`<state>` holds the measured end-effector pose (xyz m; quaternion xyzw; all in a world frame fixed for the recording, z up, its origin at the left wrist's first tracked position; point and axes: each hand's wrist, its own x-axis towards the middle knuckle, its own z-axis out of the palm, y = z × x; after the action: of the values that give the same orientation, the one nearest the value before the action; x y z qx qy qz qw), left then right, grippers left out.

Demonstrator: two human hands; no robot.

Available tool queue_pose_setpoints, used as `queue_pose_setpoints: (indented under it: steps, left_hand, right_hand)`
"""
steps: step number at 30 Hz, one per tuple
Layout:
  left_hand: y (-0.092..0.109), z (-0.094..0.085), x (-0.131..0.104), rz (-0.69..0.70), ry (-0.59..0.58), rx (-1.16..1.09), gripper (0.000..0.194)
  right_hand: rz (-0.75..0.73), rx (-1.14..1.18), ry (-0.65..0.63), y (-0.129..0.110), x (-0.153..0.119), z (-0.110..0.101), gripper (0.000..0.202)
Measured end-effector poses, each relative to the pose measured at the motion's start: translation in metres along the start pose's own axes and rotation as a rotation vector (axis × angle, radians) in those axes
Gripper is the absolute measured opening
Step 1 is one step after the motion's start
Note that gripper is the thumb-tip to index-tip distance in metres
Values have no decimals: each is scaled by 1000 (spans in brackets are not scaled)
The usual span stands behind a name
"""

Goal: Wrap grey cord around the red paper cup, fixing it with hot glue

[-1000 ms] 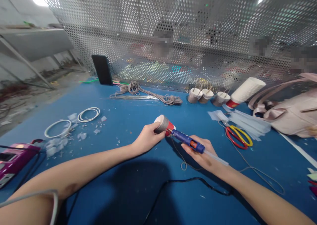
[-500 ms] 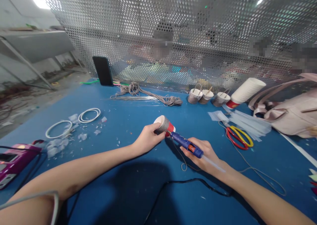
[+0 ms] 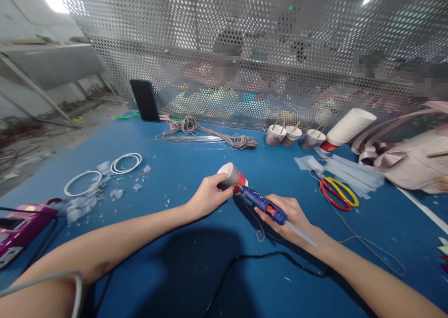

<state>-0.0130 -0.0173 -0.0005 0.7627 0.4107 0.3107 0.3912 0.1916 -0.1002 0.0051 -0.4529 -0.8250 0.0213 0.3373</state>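
A small paper cup (image 3: 231,173), red near its base and wrapped partly in grey cord, lies tilted in my left hand (image 3: 209,196), which is closed around it. My right hand (image 3: 285,215) grips a blue glue gun (image 3: 262,202) with a clear glue stick poking out of its back. The gun's nozzle is at the cup's red part, by the edge of the cord; whether it touches cannot be made out. A loose grey cord (image 3: 259,235) trails from the cup across the table under my right forearm.
Scissors (image 3: 339,194) and glue sticks (image 3: 353,175) lie at right, near stacked cups (image 3: 350,127) and a pink bag (image 3: 420,161). Cord-wrapped cups (image 3: 275,135), a cord bundle (image 3: 210,131) and a phone (image 3: 144,100) line the mesh panel. White rings (image 3: 126,163) and a purple power strip (image 3: 26,229) are left.
Almost nothing differs. The glue gun's rear end has dipped very slightly; both hands keep their hold in the same place.
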Motion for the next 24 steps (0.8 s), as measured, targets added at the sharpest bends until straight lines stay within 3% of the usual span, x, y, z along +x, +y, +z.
queue_pose_setpoints:
  steps: [9, 15, 20, 24]
  left_hand:
    - [0, -1, 1, 7, -3, -10, 14]
    - [1, -2, 1, 57, -10, -47, 11]
    - [-3, -4, 2, 73, -25, -9, 10]
    - [-4, -6, 2, 81, -33, 4, 11]
  right_hand:
    - [21, 38, -29, 1, -1, 0, 19]
    - [34, 37, 31, 1, 1, -3, 19]
    - [39, 71, -40, 1, 1, -5, 20]
    - [68, 40, 21, 2, 0, -5, 20]
